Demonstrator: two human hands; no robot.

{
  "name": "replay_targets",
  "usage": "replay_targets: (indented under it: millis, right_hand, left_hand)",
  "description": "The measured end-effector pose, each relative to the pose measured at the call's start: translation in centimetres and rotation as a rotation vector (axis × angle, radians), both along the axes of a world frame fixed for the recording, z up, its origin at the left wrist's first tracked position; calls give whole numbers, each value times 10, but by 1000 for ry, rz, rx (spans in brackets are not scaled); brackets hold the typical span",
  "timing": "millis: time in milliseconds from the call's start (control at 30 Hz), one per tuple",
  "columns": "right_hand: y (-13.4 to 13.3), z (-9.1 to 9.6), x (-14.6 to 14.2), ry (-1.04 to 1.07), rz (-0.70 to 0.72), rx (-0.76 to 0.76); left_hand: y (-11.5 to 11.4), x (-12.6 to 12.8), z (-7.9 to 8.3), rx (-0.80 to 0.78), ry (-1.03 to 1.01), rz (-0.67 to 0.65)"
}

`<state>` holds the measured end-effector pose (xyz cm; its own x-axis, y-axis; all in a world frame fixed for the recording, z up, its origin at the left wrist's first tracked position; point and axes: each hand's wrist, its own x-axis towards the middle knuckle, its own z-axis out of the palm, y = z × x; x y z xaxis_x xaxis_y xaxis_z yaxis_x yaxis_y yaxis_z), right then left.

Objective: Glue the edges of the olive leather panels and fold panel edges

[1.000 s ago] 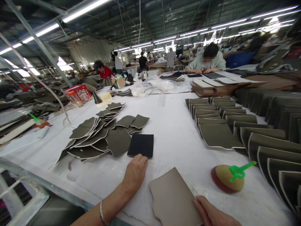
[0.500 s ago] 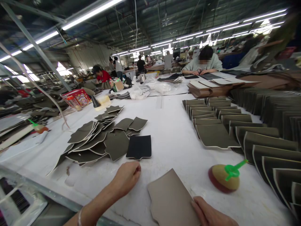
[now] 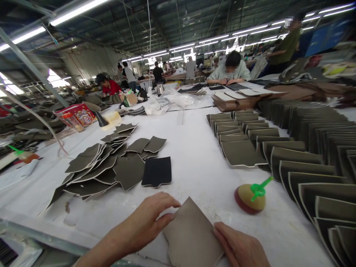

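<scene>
A tan cut piece of material (image 3: 191,233) lies flat on the white table (image 3: 200,163) right in front of me. My left hand (image 3: 147,220) rests at its left edge, fingers stretched toward it and touching the edge. My right hand (image 3: 239,246) lies flat on its lower right corner, fingers together and extended. Just beyond sits a black rectangular piece (image 3: 157,171), next to a loose heap of dark olive cut pieces (image 3: 105,163).
A round yellow-and-red glue pot with a green brush (image 3: 250,196) stands to the right. Overlapping rows of olive pieces (image 3: 300,148) fill the right side. A stack of tan sheets (image 3: 239,98) and plastic bags (image 3: 167,102) lie farther back. Other people work at far tables.
My left hand drew back from the black piece and came to the left edge of the tan piece. The view shifted a little to the right.
</scene>
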<state>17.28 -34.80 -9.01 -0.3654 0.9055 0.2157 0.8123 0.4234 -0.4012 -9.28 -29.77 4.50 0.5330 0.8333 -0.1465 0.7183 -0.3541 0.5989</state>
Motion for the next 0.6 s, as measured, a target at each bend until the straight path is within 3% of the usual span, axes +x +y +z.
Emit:
replay_targets:
  millis: [100,267,433,600]
  right_hand:
    - [1,8,-2,6,24,-65]
    - [5,18,-6,45,64,-50]
    - [8,25,-13,169,106,-130]
    - [12,37,-20,276,69,-294]
  left_hand:
    - [19,31,-12,43,-39,-73]
    - [30,56,-35,-88,60,-239]
    - [21,57,-48,-194,-58,-173]
    - [11,49,-51,-221,-93,-85]
